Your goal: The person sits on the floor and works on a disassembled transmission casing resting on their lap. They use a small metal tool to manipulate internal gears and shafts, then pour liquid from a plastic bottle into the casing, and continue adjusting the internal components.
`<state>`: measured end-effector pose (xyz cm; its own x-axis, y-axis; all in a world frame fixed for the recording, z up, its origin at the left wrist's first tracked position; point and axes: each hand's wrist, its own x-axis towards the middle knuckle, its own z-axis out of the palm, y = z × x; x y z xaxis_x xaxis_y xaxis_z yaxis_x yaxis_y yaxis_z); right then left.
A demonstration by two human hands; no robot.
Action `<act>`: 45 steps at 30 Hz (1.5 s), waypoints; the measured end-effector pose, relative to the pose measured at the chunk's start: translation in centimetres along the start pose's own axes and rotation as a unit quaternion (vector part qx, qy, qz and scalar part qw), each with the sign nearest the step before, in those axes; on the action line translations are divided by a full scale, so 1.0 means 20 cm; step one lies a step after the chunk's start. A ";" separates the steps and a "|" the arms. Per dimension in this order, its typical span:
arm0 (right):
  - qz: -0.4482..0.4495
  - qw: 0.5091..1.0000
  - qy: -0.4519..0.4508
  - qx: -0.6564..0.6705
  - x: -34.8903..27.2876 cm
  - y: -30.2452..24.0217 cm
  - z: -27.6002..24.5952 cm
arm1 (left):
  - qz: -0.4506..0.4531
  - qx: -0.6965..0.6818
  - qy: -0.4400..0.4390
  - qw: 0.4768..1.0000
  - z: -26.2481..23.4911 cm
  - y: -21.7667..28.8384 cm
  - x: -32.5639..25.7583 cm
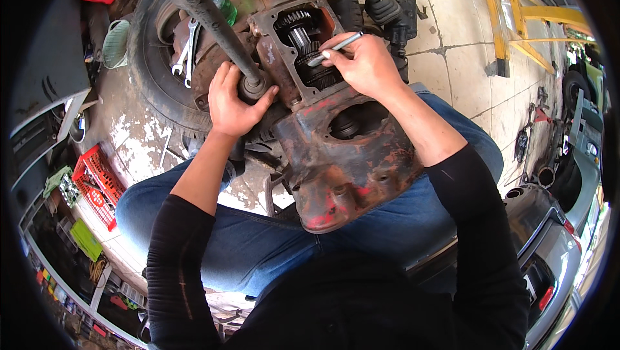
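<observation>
A rusty gearbox housing (381,156) lies between my knees, its rectangular opening showing toothed gears and a splined shaft (300,39) inside. My right hand (369,69) pinches a slim grey metal rod (349,41) and holds it slantwise over that opening, its lower end close to the gears. To the left, my left hand (232,106) wraps around the round collar (254,86) at the foot of a long dark metal shaft (210,17). The shaft leans up toward the top left. Part of the collar is hidden by my fingers and thumb.
A large tire (143,75) lies beneath the far end of the gearbox. Two wrenches (188,53) and a green-bottomed bottle (226,8) rest there. Beyond is a gear lever's rubber boot (383,8). A red crate (97,185) stands left, a yellow metal frame (494,11) far right.
</observation>
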<state>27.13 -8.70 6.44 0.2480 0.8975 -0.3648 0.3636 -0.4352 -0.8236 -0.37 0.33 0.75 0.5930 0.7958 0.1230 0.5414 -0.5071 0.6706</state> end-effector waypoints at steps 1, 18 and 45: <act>0.014 1.000 -0.011 0.015 0.00 0.00 0.01 | -0.002 0.001 0.000 1.000 -0.01 0.00 0.00; -0.050 0.990 0.021 -0.131 -0.03 -0.06 0.02 | 0.037 -0.017 0.044 0.998 0.02 -0.03 0.00; 0.008 0.988 -0.009 -0.152 -0.01 -0.16 -0.03 | -0.001 0.005 0.008 1.000 -0.02 -0.02 -0.02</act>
<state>26.34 -7.54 9.48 0.2410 0.8905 -0.3859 0.6129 -0.4480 -0.6509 -1.07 0.28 0.67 0.5823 0.8018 0.1342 0.5486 -0.5094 0.6630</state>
